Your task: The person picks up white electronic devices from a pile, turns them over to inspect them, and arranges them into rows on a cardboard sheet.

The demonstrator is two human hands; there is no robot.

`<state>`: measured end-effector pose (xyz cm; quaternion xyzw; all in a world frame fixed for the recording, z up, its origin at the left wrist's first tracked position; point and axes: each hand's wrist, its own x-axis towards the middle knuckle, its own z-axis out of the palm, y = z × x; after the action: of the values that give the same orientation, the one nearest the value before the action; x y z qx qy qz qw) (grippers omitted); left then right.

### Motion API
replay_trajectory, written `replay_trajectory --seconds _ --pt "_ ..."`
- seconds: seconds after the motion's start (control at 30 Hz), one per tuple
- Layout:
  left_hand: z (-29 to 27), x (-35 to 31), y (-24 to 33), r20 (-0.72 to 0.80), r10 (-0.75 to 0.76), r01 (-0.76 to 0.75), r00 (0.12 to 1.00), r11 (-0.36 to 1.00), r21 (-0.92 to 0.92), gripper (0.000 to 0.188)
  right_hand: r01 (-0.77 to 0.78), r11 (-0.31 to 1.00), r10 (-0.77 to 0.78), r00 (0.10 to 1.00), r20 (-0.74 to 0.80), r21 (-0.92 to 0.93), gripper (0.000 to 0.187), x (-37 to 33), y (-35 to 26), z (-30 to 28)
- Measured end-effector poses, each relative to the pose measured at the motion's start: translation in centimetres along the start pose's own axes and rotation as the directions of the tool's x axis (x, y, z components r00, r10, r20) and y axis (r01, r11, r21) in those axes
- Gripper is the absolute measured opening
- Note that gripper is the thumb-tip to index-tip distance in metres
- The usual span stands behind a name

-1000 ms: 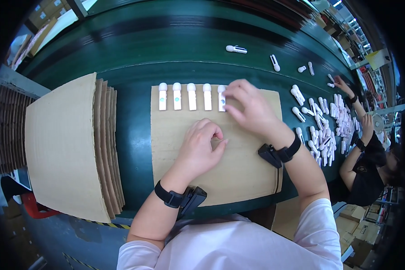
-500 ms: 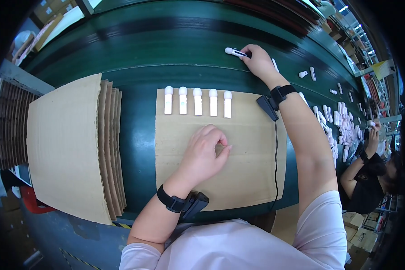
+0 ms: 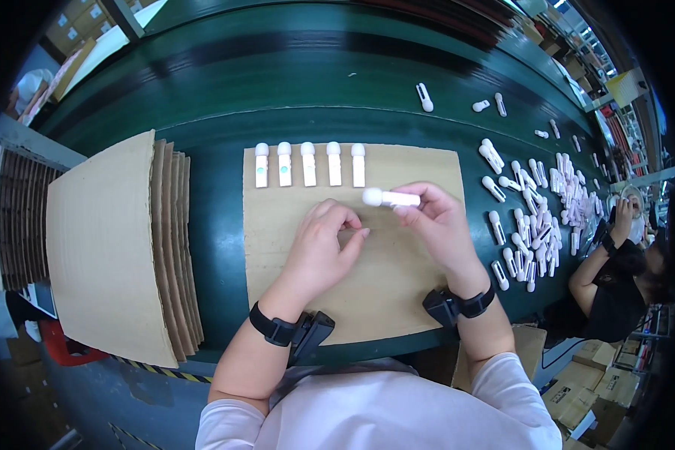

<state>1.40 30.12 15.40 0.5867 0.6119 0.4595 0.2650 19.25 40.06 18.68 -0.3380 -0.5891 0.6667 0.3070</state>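
Observation:
Above the middle of a cardboard sheet (image 3: 337,300), my right hand (image 3: 444,225) pinches a small white round-headed wand (image 3: 397,199) between thumb and fingers, its head pointing left. Over the same sheet, to the left, my left hand (image 3: 319,244) is curled with the thumb close to the index finger, and nothing shows in it. Along the sheet's far edge several similar wands (image 3: 308,163) lie in a neat row, heads away from me. The two at the left of the row carry a small green spot.
A stack of cardboard sheets (image 3: 101,247) stands at the left on the green conveyor belt (image 3: 292,67). Loose wands (image 3: 532,232) lie piled at the right; others are scattered farther back. At the far right, a co-worker's hand (image 3: 622,217) works beside the pile.
My right hand has come back from the far belt toward me, bringing the wand over the cardboard. My left hand stays curled in nearly the same place. The view has shifted slightly.

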Motion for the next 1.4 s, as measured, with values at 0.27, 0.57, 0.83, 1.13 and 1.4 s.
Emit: replay_trajectory --seconds 0.27,0.57,0.83,1.13,1.4 --pt "0.0 0.2 1.1 -0.041 -0.022 0.018 0.999 0.996 -0.091 0.026 0.007 0.984 0.007 0.997 0.080 -0.176 0.023 -0.8 1.9 -0.9" --pt "-0.1 -0.3 1.1 0.011 -0.058 0.059 0.998 0.970 -0.235 0.025 0.251 0.901 -0.178 0.958 0.226 -0.354 0.029 -1.1 1.2 -0.8" --pt "-0.3 0.1 1.6 -0.068 0.099 -0.111 0.993 0.975 -0.193 0.020 0.275 0.897 -0.221 0.957 0.189 -0.347 0.028 -1.4 1.3 -0.5" --pt "-0.4 0.1 1.7 -0.090 0.137 -0.148 0.986 0.981 -0.124 0.021 0.318 0.870 -0.256 0.944 0.207 -0.378 0.028 -1.4 1.1 -0.4" --pt "-0.4 0.1 1.9 -0.104 0.153 -0.169 0.983 0.971 -0.168 0.021 0.324 0.876 -0.267 0.943 0.200 -0.358 0.026 -1.4 1.3 -0.3"
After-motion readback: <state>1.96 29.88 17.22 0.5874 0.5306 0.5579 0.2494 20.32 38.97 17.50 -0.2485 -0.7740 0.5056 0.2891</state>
